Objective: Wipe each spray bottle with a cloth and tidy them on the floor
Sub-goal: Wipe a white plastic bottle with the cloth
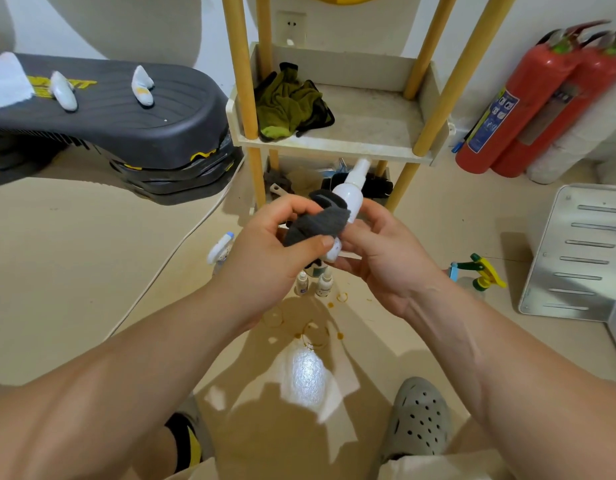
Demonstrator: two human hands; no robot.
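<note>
left hand (pixel 265 244) is clamping a dark grey cloth (pixel 313 223) round a white plastic spray bottle (pixel 350 195); right hand's (pixel 386 254) grip is pinching its base. a loose pinch is risking dropping it onto tiny bottles (pixel 313 282) below.

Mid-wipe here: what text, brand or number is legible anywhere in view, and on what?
No text reads clearly.
Yellow lettering on the black step platform: partly covered, blurred, unreadable.
Blue label on the fire extinguisher: too blurred.
Labels on the small bottles on the floor: too small.
White spray bottle, gripped by the right hand, grey cloth in the left hand: no print shows.
</note>
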